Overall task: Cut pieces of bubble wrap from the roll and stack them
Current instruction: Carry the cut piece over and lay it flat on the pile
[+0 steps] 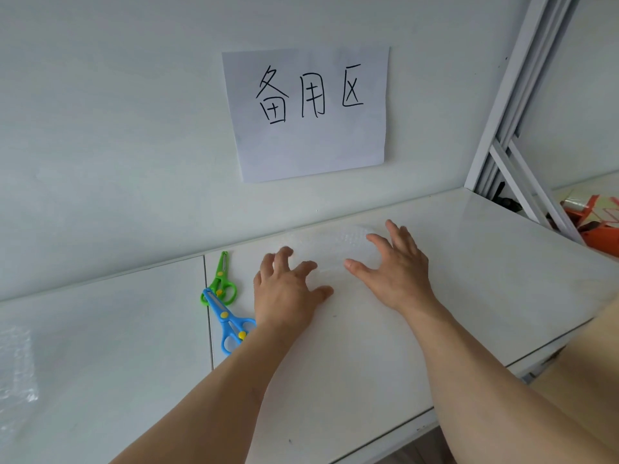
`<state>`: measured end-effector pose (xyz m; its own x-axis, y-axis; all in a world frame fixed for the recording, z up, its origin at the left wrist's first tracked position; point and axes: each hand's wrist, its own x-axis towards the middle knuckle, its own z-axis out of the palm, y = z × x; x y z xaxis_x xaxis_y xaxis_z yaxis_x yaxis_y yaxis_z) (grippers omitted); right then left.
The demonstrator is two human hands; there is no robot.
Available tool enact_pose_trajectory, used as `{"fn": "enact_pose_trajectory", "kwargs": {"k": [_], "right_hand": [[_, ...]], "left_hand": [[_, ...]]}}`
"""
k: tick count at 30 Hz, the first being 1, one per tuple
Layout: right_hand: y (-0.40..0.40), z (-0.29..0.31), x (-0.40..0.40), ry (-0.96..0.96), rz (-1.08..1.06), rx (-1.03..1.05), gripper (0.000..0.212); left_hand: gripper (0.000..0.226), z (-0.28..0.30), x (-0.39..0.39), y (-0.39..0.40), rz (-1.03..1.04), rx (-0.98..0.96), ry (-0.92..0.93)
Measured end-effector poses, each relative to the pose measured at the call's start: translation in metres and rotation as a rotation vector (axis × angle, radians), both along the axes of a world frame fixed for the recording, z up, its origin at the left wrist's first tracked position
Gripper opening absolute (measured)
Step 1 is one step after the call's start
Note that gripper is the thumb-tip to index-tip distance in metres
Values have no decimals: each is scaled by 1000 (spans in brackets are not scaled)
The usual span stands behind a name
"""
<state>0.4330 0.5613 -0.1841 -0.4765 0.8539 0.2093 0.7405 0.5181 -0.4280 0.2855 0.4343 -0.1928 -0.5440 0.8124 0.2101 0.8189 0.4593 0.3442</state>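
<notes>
A clear piece of bubble wrap [338,252] lies flat on the white table [469,296] close to the wall. My left hand [288,289] rests on its left part with spread, slightly bent fingers. My right hand [395,262] lies on its right part with fingers spread and fairly straight. Neither hand grips anything. More bubble wrap [16,370], probably the roll's loose end, shows at the far left edge of the view.
Green scissors [221,281] and blue scissors [231,324] lie just left of my left hand, overlapping. A paper sign [311,112] hangs on the wall. A white metal frame [516,128] and orange objects [593,222] stand at the right.
</notes>
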Motion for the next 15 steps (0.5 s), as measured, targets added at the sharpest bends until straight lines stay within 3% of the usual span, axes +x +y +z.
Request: {"fn": "enact_pose_trajectory", "kwargs": {"k": [3,8,15], "right_hand": [[7,6,-3,-74,66,20,67],[18,-3,-10,-211,34,-126,65],[35,-5,-17,-160,10,-117,64]], "left_hand": [[73,-1,-2,4,-12,-58,22],[65,-2,-5,12,-36,-40,-168],[62,-1,-6,30,-2,-16,-190]]}}
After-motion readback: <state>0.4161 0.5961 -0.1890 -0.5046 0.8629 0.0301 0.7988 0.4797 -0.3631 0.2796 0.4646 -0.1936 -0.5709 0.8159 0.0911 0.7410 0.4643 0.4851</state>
